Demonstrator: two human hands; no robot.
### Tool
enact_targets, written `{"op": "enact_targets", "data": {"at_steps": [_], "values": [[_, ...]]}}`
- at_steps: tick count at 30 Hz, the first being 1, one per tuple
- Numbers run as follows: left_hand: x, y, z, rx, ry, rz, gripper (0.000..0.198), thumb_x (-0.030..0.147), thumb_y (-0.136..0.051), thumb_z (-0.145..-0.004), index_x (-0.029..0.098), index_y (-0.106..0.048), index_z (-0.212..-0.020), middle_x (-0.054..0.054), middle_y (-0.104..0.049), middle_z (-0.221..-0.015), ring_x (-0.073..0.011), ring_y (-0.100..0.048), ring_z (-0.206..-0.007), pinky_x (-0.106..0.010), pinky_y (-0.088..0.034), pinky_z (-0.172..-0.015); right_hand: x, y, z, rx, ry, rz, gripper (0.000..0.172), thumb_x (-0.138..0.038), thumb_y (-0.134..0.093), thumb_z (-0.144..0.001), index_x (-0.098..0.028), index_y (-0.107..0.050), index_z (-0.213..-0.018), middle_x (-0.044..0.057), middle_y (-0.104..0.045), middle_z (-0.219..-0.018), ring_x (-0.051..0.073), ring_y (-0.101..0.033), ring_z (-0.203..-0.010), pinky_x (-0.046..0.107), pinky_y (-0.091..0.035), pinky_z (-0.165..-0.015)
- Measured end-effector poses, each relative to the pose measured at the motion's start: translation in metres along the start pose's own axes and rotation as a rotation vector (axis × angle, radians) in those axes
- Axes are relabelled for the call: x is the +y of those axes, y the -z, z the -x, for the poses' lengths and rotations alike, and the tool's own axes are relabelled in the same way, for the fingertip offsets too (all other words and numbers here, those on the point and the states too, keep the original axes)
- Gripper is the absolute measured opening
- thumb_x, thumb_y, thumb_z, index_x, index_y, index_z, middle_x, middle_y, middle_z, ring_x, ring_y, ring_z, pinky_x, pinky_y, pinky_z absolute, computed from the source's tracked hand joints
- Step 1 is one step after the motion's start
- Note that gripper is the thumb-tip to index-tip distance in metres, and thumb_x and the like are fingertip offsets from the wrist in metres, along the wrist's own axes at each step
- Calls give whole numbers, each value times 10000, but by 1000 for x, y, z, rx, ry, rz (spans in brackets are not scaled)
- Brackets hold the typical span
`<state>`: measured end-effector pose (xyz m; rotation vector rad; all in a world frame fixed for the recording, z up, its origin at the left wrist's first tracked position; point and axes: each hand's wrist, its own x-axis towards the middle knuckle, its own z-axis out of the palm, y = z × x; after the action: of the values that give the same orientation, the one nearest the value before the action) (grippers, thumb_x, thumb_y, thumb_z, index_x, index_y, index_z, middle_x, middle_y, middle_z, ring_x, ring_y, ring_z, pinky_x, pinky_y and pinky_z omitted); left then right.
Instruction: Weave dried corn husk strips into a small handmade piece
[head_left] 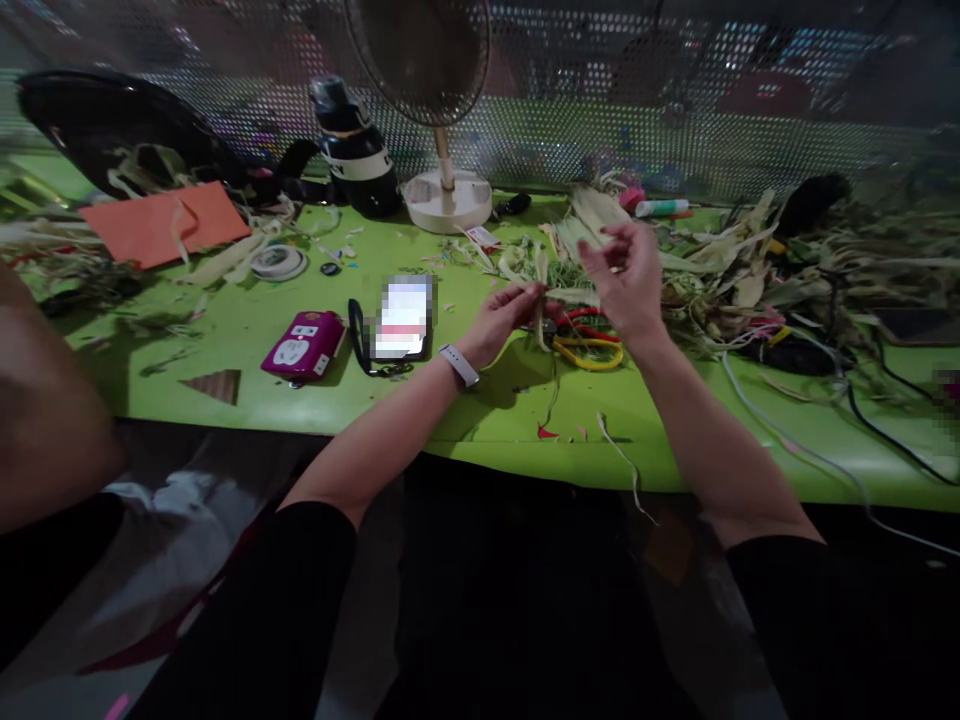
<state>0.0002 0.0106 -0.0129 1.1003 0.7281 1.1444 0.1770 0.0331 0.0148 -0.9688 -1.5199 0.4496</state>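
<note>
My left hand (499, 322) is closed in a pinch on a narrow, pale-green strip of dried husk (541, 260) that stands up above its fingertips and hangs a little below them. To its right my right hand (628, 280) is raised with the fingers loosely bent and the thumb apart, and I see nothing held in it. Broad pale husk leaves (596, 215) lie just behind the right hand. Under and between the hands are scissors with yellow handles (589, 352) and a red-handled tool (589, 322), partly covered.
Heaps of dried husk (739, 260) spread to the right, among cables (795, 440). Leftward lie a lit phone (403, 318), a magenta box (304, 345), a tape roll (278, 262) and orange paper (165, 225). Behind stand a fan (448, 200) and dark bottle (360, 165). Another person's arm (45, 410) is at left.
</note>
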Motion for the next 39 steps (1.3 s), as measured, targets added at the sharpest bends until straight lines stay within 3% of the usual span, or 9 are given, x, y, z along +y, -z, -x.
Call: {"op": "enact_targets", "data": {"at_steps": [3, 7, 10, 18, 24, 27, 31, 35, 39], "values": [[1, 1, -4, 92, -66, 95, 212, 385, -696, -821, 176, -665, -842, -56, -751, -830, -158, -712, -890, -296, -518, -840, -11, 2, 4, 25, 0, -21, 349, -577, -572, -867, -231, -595, -908, 12, -602, -789, 162, -597, -801, 328, -498, -735], [0, 2, -6, 134, -157, 135, 163, 315, -738, -783, 187, -667, -856, -36, -750, -859, -133, -707, -904, -275, -513, -873, -21, -15, 22, -317, -130, 93, 435, -609, -602, -821, -208, -544, -663, -15, -518, -612, 139, -494, -638, 303, -439, -640], [0, 1, -4, 138, -148, 138, 222, 330, -772, -741, 184, -677, -878, -30, -745, -824, -133, -704, -863, -253, -527, -796, -20, -28, 30, -533, -225, -10, 519, -696, -546, -802, -202, -503, -650, -17, -515, -614, 125, -462, -606, 287, -413, -604], [4, -1, -3, 183, -148, 218, 318, 314, -875, -578, 157, -680, -775, -21, -744, -784, -147, -711, -825, -275, -531, -810, -18, -31, 34, -669, -280, -152, 550, -750, -512, -793, -212, -482, -687, -11, -559, -644, 129, -498, -619, 282, -439, -635], [5, -1, -4, 200, -153, 238, 249, 251, -862, -604, 155, -671, -731, -4, -726, -741, -140, -704, -771, -282, -537, -798, -19, -32, 35, -733, -324, -172, 440, -622, -576, -818, -206, -495, -702, -4, -565, -663, 138, -521, -652, 295, -445, -682], [6, 2, -5, 183, -166, 189, 230, 257, -845, -636, 156, -674, -751, -5, -722, -754, -124, -691, -761, -270, -526, -795, -19, -26, 27, -634, -416, -164, 346, -510, -669, -765, -192, -547, -703, 3, -599, -687, 139, -543, -668, 297, -453, -687], [5, 3, -6, 135, -194, 92, 249, 304, -832, -659, 156, -676, -785, 4, -702, -746, -101, -661, -687, -272, -521, -767, -17, -17, 15, -304, -609, -253, 323, -508, -670, -737, -207, -556, -757, -22, -567, -612, 120, -502, -532, 277, -427, -541], [3, 3, -6, 38, -200, -16, 310, 369, -831, -650, 148, -691, -817, -4, -700, -748, -87, -620, -647, -255, -520, -701, -16, -16, 15, -253, -475, -261, 364, -556, -702, -728, -240, -552, -831, -66, -488, -511, 99, -400, -420, 258, -337, -433], [2, 5, -9, -14, -222, -135, 311, 405, -795, -692, 146, -702, -837, -12, -693, -751, -82, -588, -639, -239, -504, -667, -18, -17, 18, -259, -400, -183, 419, -628, -697, -723, -241, -562, -812, -50, -540, -535, 103, -439, -408, 268, -364, -421]]}}
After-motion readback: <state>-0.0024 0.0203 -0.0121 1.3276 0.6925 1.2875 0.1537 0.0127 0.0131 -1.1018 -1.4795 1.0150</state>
